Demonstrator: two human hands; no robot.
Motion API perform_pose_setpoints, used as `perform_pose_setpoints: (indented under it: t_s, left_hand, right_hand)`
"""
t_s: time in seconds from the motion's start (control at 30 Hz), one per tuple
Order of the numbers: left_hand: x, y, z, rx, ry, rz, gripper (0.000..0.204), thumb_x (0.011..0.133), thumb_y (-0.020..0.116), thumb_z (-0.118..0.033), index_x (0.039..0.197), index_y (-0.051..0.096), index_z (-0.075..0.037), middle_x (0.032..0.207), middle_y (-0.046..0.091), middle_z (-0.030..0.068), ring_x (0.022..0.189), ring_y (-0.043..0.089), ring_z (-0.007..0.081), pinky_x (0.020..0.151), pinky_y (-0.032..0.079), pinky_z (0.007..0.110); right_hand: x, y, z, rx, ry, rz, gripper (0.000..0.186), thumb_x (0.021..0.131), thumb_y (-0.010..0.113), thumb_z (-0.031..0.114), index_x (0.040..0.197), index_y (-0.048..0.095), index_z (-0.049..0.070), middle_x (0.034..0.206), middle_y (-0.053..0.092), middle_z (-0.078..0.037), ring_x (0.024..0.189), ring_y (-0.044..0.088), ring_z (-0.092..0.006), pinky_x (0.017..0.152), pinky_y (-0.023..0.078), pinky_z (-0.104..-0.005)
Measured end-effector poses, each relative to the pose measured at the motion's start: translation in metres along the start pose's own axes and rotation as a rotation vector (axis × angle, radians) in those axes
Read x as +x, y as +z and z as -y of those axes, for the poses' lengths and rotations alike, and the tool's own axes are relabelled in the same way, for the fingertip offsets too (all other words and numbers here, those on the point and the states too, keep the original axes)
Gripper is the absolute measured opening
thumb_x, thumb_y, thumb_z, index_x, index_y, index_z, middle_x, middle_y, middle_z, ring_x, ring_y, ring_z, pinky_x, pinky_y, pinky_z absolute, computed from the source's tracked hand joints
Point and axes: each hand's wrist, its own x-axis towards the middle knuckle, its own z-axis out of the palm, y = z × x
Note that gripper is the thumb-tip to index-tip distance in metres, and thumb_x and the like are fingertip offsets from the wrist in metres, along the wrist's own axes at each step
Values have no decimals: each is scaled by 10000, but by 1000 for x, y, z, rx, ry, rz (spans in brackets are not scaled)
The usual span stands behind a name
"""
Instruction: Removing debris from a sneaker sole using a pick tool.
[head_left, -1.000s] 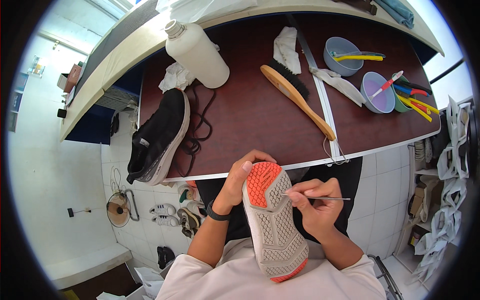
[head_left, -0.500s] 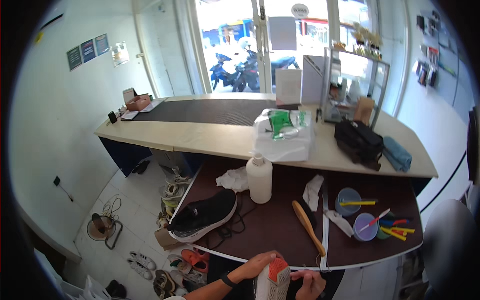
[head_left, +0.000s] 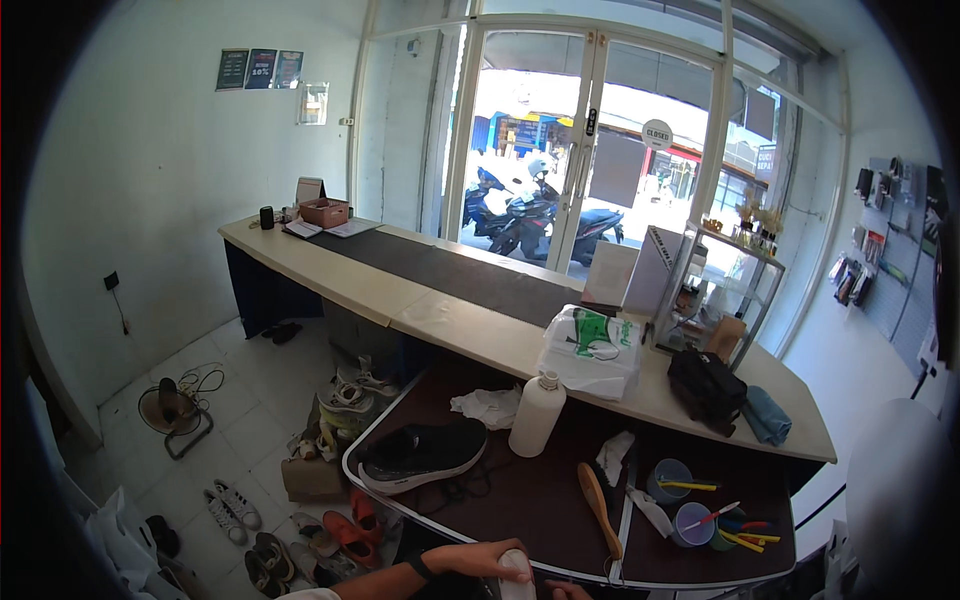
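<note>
At the lower edge my left hand point(head_left: 500, 561), with a dark band on its wrist, is closed around a pale shoe point(head_left: 516, 578); only its whitish end shows. Just right of it, my right hand point(head_left: 571, 590) is mostly cut off by the frame. Its visible fingers look curled, and what they hold cannot be made out. On the dark table ahead lies a black shoe point(head_left: 425, 455) with a white sole and loose laces. A wooden-handled brush point(head_left: 600, 508) rests nearer my right hand. Behind them stands a white bottle point(head_left: 538, 415), uncapped.
Crumpled white paper point(head_left: 487, 408) lies beside the bottle. Cups point(head_left: 693, 524) with colourful-handled tools stand on the right. A long cream counter point(head_left: 400, 300) runs behind, bearing a plastic bag point(head_left: 590, 350) and black pouch point(head_left: 706, 388). Several shoes point(head_left: 352, 540) cover the floor at left.
The view has tilted up and turned left, so my hands sit lower in the picture. The shoe's orange-patched sole, visible before, is out of sight, and my right hand is largely cut off.
</note>
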Motion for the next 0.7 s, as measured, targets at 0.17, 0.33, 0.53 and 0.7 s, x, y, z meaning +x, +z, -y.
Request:
perform_pose_setpoints:
  t_s: [0.17, 0.33, 0.53, 0.7]
  left_hand:
    - [-9, 3, 7, -73, 136, -158, 828, 842, 730, -629, 1370, 500, -34, 1263, 601, 165, 1192, 595, 280, 1004, 466, 362]
    - [-21, -12, -10, 53, 217, -354, 848, 774, 760, -672, 1349, 537, -90, 1187, 663, 150, 1103, 664, 289, 949, 501, 355]
    - [-42, -2, -65, 393, 220, -406, 823, 767, 802, -603, 1358, 532, -97, 1193, 683, 116, 1093, 684, 274, 947, 536, 367]
    - [-52, 25, -58, 233, 282, -372, 918, 722, 831, -610, 1408, 497, -101, 1266, 650, 157, 1136, 670, 303, 999, 519, 387]
  right_hand:
    - [-3, 14, 7, 257, -103, -194, 246, 1053, 537, 180, 1168, 701, 37, 1132, 710, -188, 1013, 678, -370, 905, 519, -388]
    - [16, -13, -7, -75, -117, 20, 312, 1049, 536, 126, 1341, 604, 43, 1322, 644, -175, 1156, 645, -301, 956, 503, -375]
    - [14, 17, -20, 176, -174, 137, 348, 1060, 540, 186, 1345, 594, -7, 1326, 633, -147, 1173, 629, -217, 971, 494, -318]
    - [8, 6, -29, 341, 154, 184, 385, 1067, 530, 249, 1355, 590, 0, 1298, 637, -134, 1172, 611, -220, 992, 476, -340]
